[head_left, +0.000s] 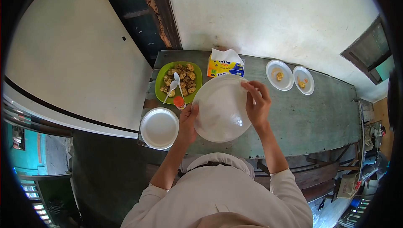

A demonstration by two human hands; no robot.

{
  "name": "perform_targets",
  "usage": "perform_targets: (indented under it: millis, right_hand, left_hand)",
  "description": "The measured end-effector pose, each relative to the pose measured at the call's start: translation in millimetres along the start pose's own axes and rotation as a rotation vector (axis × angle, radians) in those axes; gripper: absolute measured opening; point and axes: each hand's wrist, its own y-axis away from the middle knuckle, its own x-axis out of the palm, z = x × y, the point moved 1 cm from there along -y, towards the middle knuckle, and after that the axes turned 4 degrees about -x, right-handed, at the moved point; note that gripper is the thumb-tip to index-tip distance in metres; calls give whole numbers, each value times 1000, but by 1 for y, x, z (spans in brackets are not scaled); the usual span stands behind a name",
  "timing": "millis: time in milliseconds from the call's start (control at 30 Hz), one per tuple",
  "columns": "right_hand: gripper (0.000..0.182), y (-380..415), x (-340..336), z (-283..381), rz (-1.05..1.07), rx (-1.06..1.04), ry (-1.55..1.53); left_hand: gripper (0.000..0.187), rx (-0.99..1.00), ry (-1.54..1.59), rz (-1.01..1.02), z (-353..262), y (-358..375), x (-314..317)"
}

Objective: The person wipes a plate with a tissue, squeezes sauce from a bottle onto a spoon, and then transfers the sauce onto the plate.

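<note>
A white round plate [222, 110], close to the camera, is held up over the table in front of my body. My left hand [189, 123] grips its left rim, thumb on the face I see and the other fingers mostly behind. At the right rim, my right hand [258, 102] has bent fingers closed at the edge; the contact of the thumb is partly hidden. Beyond my left hand lies a green plate [160, 75] of fried food pieces [191, 76] with two white plastic spoons [173, 85]. A red-capped small bottle [179, 101] stands beside it.
White foam plates [160, 128] sit at the table's near left corner. A yellow and blue tissue pack [226, 66] stands by the wall. Two small white plates [275, 84] [311, 86] at the back right carry food bits. A wooden bench [310, 177] is below the table [310, 127].
</note>
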Motion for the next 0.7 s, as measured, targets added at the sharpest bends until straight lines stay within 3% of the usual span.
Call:
perform_targets:
  millis: [467, 567, 700]
  right_hand:
    - [47, 90, 0, 63, 328, -103, -269]
    - [47, 75, -9, 51, 311, -73, -306]
    - [43, 29, -17, 15, 72, 23, -49]
  left_hand:
    - [34, 86, 89, -64, 0, -7, -2]
    - [34, 86, 36, -68, 2, -7, -4]
    - [37, 55, -22, -9, 5, -5, -5]
